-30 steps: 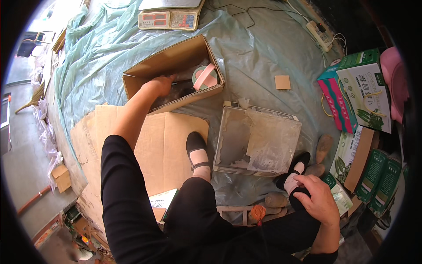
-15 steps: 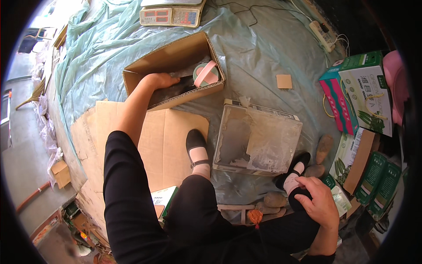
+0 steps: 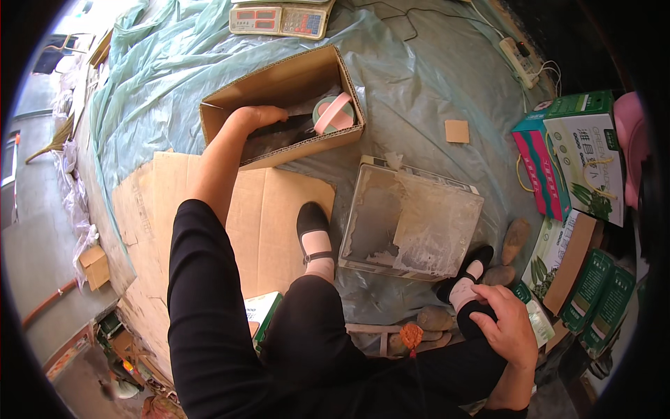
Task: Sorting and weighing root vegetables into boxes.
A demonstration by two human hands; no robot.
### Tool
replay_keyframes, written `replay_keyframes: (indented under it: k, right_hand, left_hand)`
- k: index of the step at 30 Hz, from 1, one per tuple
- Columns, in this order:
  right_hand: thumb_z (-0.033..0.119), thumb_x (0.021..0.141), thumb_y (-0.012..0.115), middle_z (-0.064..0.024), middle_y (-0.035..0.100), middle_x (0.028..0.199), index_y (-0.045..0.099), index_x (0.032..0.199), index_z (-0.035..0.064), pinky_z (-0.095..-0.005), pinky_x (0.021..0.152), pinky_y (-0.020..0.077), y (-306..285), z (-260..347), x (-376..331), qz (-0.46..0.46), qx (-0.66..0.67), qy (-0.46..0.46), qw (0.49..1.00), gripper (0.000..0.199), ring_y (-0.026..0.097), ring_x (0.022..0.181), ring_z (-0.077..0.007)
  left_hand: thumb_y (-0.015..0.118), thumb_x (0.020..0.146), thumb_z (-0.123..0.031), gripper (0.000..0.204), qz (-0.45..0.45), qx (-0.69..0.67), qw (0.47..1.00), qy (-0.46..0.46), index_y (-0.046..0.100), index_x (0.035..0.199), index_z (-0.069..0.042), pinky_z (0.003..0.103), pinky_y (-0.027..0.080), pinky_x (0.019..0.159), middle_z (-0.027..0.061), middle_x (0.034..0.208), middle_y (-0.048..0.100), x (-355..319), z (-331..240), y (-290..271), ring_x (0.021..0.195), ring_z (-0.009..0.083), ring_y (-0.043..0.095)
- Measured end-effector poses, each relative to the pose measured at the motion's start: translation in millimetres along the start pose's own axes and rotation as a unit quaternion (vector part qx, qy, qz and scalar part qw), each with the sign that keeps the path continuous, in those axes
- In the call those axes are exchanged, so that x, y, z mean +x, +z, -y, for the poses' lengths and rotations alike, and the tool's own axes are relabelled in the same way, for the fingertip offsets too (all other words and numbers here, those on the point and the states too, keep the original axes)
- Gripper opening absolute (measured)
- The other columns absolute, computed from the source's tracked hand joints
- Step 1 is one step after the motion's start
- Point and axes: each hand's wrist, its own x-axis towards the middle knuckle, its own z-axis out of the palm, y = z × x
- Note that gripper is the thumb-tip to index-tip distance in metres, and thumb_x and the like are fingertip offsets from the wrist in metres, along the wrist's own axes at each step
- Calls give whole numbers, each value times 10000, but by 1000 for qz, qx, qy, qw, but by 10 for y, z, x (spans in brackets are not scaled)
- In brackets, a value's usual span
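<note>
My left hand [image 3: 255, 120] reaches into an open cardboard box [image 3: 279, 75], its fingers closed round a dark, flat piece [image 3: 299, 121]; the fingertips are partly hidden. Beside that piece, at the box's right end, lies a round grey-green object with a pink band [image 3: 335, 115]. Crumpled clear plastic [image 3: 269, 143] lines the bottom. My right hand [image 3: 508, 327] rests on my right trouser leg near the knee, fingers bent loosely and apart, holding nothing.
A scuffed, plastic-covered case [image 3: 412, 220] lies between my feet. Flattened cardboard [image 3: 237, 237] is under my left foot. A digital scale [image 3: 279, 21] stands beyond the box. Gift cartons [image 3: 583, 153], stones [image 3: 515, 239] and a power strip [image 3: 518, 61] are at right.
The view has shifted slightly, so most things sit a little to the right. Inside the box my left hand has moved little, and the pink-banded object looks slightly turned. My right hand stays put.
</note>
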Motion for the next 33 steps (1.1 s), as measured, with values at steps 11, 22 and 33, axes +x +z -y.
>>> replay_keyframes:
  k: [11, 22, 33]
  right_hand:
    - [97, 718, 686, -152, 580, 909, 566, 1088, 21, -393, 728, 435, 8, -14, -8, 1, -5, 0, 1000, 396, 546, 846, -355]
    - [86, 714, 691, -157, 591, 926, 564, 1080, 8, -390, 734, 440, 21, -10, -33, 3, -10, 6, 1000, 396, 554, 852, -352]
    - [102, 722, 686, -161, 591, 922, 564, 1078, 5, -389, 742, 441, 29, 4, -29, 9, -7, 8, 1000, 389, 557, 849, -347]
  left_hand:
    - [560, 747, -360, 458, 0, -43, 999, -11, 635, 1087, -63, 373, 375, 915, 140, 1185, 581, -104, -66, 5, 1049, 237, 516]
    - [516, 754, -393, 351, -25, -47, 998, -16, 642, 900, -100, 367, 428, 667, 72, 853, 614, -84, -51, -24, 690, 182, 548]
    - [504, 752, -460, 340, -15, -22, 1000, 9, 628, 832, -153, 417, 440, 561, 44, 738, 626, 0, 7, -36, 510, 180, 563]
